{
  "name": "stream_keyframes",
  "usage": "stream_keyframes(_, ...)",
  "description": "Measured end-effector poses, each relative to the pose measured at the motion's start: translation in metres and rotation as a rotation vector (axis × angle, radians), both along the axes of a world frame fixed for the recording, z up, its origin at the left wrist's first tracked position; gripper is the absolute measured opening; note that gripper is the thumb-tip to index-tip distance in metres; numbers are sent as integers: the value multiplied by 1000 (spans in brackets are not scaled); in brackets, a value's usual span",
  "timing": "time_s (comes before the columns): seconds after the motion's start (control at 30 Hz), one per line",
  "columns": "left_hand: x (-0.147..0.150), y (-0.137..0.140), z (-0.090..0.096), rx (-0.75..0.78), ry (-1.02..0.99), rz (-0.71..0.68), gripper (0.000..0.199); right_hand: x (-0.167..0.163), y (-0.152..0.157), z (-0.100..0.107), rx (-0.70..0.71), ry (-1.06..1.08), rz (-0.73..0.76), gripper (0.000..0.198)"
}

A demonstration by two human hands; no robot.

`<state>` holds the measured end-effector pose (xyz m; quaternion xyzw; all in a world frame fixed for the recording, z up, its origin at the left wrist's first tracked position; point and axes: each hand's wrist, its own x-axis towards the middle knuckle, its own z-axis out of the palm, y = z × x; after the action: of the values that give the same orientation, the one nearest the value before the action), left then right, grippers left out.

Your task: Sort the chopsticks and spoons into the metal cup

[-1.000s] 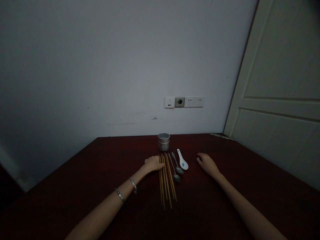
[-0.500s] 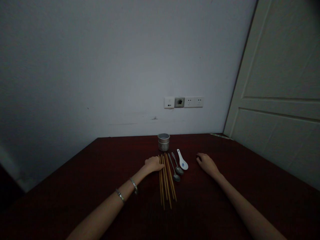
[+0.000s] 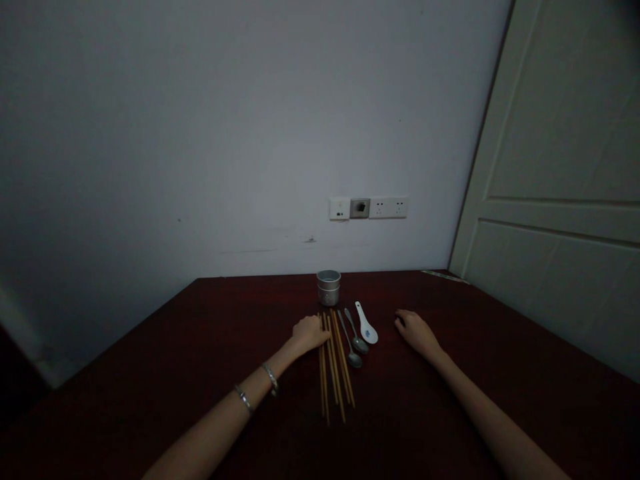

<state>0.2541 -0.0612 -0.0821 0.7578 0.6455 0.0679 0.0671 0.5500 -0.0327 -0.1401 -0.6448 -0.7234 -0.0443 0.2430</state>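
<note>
My left hand (image 3: 308, 333) rests at the upper left of several wooden chopsticks (image 3: 335, 377), its thumb over the leftmost ones and its fingers closed around them. The chopsticks lie side by side on the table, pointing toward me. Just right of them are two metal spoons, one nearer (image 3: 355, 361) and one slightly farther (image 3: 360, 345). A white soup spoon (image 3: 369, 333) with a blue mark lies beside those. Behind the chopsticks stands an upright metal cup (image 3: 329, 291). To the right of the spoons, my right hand (image 3: 416, 331) lies loosely on the table, thumb apart from the fingers, holding nothing.
The dark red table (image 3: 240, 313) reaches back to a pale wall (image 3: 250, 133). Sockets (image 3: 389, 208) and a switch plate (image 3: 339, 209) are set in the wall above the cup. A panelled door (image 3: 550, 167) borders the right side.
The whole view has shifted slightly, so everything appears a little lower. Both hands, the chopsticks, the spoons and the cup keep nearly the same places relative to each other.
</note>
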Motion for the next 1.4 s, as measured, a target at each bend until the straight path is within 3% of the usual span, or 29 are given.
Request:
stream_keyframes(0.2,-12,9,10,35,-85,5,32,4,-1,5,-14,151,16,38)
stream_keyframes(0.37,-12,11,49,199,-146,37,29,-27,-10,42,48,523,21,31)
stream_keyframes(0.43,-7,6,69,284,-180,30,27,-57,-21,64,-2,771,188,28)
stream_keyframes(0.53,3,-7,93,421,-226,21,24,-107,-43,95,-236,1199,435,37)
stream_keyframes(0.63,11,-19,106,522,-256,7,22,-142,-64,117,-311,1380,557,41)
stream_keyframes(0.8,14,-34,115,626,-258,-21,20,-159,-78,133,-287,1407,582,43)
stream_keyframes(1.13,15,-36,118,755,-326,-64,11,-169,-72,135,-287,1343,589,34)
stream_keyframes(1.3,15,-35,116,769,-519,-174,13,-164,-67,136,-256,1334,611,33)
stream_keyframes(1.4,16,-33,119,657,-767,-258,17,-159,-67,142,-265,1345,616,37)
